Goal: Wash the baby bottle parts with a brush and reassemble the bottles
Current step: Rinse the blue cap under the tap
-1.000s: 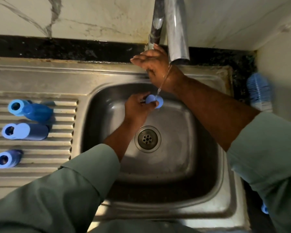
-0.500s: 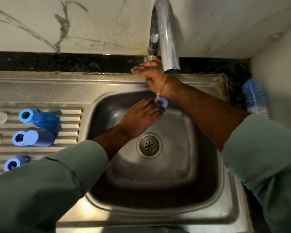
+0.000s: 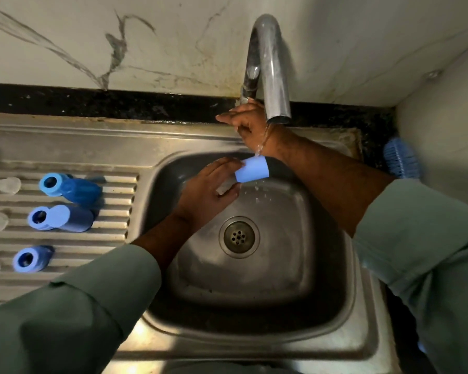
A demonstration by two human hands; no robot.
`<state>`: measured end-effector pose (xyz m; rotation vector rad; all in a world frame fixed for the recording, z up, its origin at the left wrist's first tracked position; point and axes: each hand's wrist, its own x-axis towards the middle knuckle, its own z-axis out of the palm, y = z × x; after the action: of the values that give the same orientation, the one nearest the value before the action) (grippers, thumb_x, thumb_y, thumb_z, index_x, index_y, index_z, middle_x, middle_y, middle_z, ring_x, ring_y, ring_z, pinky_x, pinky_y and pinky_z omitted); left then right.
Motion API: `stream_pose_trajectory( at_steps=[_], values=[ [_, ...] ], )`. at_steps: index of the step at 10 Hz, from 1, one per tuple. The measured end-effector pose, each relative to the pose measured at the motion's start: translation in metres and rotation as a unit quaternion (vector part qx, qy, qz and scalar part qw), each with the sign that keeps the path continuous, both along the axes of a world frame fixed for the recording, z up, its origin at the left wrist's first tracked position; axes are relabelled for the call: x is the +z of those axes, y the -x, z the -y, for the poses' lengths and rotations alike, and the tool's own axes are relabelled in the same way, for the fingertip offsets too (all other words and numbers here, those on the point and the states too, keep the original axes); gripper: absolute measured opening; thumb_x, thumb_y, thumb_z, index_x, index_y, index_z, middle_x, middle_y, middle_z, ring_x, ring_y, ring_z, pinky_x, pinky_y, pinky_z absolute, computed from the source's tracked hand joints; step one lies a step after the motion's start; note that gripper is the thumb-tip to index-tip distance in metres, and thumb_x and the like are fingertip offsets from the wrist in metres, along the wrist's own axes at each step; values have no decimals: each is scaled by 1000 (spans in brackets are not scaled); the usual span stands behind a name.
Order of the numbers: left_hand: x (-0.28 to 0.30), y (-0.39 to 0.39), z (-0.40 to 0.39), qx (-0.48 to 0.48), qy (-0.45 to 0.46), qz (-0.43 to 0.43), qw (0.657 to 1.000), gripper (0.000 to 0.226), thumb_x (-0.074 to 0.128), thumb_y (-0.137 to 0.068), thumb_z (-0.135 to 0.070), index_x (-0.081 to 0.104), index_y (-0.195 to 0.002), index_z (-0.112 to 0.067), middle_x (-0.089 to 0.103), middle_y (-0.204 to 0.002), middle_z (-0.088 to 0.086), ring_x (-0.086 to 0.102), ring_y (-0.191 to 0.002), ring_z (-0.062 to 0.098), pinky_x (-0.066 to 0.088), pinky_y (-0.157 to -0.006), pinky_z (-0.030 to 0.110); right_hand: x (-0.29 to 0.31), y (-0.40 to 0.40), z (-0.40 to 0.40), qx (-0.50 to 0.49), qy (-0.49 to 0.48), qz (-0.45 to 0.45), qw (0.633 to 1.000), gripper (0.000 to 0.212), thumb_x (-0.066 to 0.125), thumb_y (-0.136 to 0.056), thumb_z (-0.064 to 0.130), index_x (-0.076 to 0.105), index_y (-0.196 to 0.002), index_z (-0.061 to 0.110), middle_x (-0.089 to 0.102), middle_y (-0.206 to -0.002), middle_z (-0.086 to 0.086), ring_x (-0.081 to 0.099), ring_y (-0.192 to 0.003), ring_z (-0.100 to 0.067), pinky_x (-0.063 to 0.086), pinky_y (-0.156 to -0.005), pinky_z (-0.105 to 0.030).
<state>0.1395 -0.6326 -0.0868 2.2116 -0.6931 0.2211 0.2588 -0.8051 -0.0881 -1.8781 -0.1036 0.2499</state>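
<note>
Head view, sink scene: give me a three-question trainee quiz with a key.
1. True or false: water runs from the tap onto the light blue cap.
2. Which hand holds the cap? A) left hand B) right hand
3. How many blue bottles lie on the draining board?

Key: 1. True. 2. A; the right hand reaches to the tap's base. 3. Three: far bottle, middle bottle, near bottle.
</note>
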Motion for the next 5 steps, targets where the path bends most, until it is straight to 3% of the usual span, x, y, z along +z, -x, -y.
stream_pose_trajectory(
  at_steps=[1,2,3,4,5],
  values=[
    [-1,9,8,93,105,-111,984,40,71,-84,-14,66,-122,-9,68,-119,6,63,-106,6,51,-94,21,7,0,4,-6,256,254,933,37,44,-90,-1,77,-94,14,70,-96,8,62,-89,2,45,-88,-10],
    [11,15,27,218,313,-326,865,27,67,-88,-5,68,-115,-11,72,-102,2,70,-91,10,57,-83,26,8,0,2,-1,179,166,970,39,43,-88,0,76,-98,17,67,-96,11,62,-93,-3,44,-93,-13],
    [24,10,39,251,499,-519,647,19,56,-96,-9,63,-112,-1,69,-90,15,71,-76,23,61,-72,30,9,-2,-1,13,219,206,954,35,46,-87,2,76,-98,16,68,-99,9,63,-94,-4,46,-92,-15],
    [24,6,46,225,563,-623,494,25,50,-99,-17,58,-111,3,69,-84,21,72,-70,23,60,-67,28,8,0,0,54,221,241,943,36,45,-84,6,74,-105,11,67,-106,4,65,-99,-14,47,-94,-22],
    [25,3,55,198,577,-660,438,29,45,-99,-19,61,-100,5,69,-81,21,71,-65,23,60,-63,28,15,5,0,73,211,231,947,36,46,-78,1,73,-101,8,69,-111,-9,66,-99,-25,45,-95,-26]
  ],
)
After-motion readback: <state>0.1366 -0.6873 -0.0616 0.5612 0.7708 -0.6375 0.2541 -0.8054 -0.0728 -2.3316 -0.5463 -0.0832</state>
